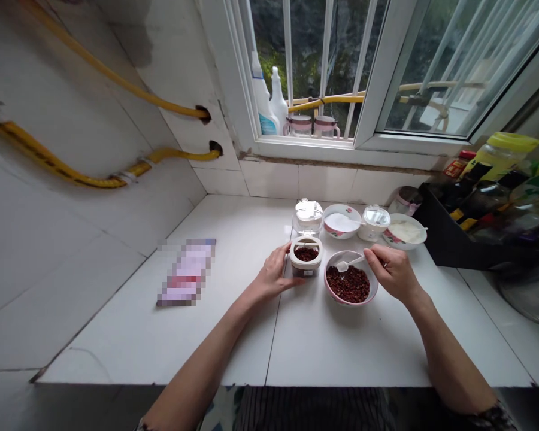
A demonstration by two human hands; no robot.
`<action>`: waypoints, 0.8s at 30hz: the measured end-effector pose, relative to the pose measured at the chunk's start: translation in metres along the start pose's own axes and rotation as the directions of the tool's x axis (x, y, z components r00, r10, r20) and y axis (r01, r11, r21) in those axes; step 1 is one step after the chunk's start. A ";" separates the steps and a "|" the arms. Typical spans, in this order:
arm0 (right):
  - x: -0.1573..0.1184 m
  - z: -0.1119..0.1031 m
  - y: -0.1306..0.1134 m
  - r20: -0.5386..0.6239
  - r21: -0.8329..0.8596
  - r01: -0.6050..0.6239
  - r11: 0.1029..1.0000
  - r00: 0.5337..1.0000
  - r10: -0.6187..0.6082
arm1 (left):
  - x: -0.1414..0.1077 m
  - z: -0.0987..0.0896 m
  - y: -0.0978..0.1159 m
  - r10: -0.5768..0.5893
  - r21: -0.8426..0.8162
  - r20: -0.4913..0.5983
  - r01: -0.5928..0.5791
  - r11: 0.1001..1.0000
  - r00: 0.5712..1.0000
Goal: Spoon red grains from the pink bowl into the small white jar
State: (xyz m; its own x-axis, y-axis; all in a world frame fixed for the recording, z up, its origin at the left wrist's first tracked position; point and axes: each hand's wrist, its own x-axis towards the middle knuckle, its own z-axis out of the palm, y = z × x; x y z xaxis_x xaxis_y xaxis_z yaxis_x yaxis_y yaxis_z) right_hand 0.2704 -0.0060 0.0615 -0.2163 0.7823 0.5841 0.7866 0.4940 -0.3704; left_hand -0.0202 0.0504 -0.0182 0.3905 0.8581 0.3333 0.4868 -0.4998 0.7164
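Note:
A small square jar (306, 269) with a cream rim stands on the white tiled counter, dark red peppercorns inside it. My left hand (276, 274) is around its left side, thumb and fingers against it. Just right of the jar is a flowered bowl (372, 286) of dark red peppercorns (351, 286). My right hand (390, 269) pinches the handle of a small white spoon (342, 266), whose head is over the peppercorns at the bowl's back left. The spoon's head shows no peppercorns on it.
Behind stand a lidded clear jar (308, 216), a bowl of white grains (342, 220), another lidded jar (375, 222) and a bowl of pale powder (405, 232). A black bottle rack (449, 239) is at right. A blurred purple packet (187, 272) lies left.

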 end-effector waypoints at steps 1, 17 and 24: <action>-0.001 0.001 0.000 0.023 -0.015 -0.004 1.000 1.000 0.005 | -0.004 -0.004 0.002 0.005 0.028 -0.022 -0.004 1.000 1.000; -0.003 0.016 -0.007 0.185 0.021 -0.167 0.986 0.969 0.160 | -0.039 0.040 0.057 0.718 0.434 0.140 -0.694 0.575 0.682; -0.005 0.014 -0.001 0.177 0.133 -0.286 0.949 0.949 0.262 | -0.039 0.035 0.060 0.710 0.371 0.097 -0.687 0.625 0.698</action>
State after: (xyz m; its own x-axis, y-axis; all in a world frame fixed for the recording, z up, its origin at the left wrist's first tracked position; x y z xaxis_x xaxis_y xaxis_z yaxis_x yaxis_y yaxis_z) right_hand 0.2627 -0.0049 0.0488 -0.1016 0.9386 0.3297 0.7314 0.2951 -0.6148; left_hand 0.0211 -0.0174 -0.0102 0.6939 0.2328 0.6815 0.3256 -0.9455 -0.0086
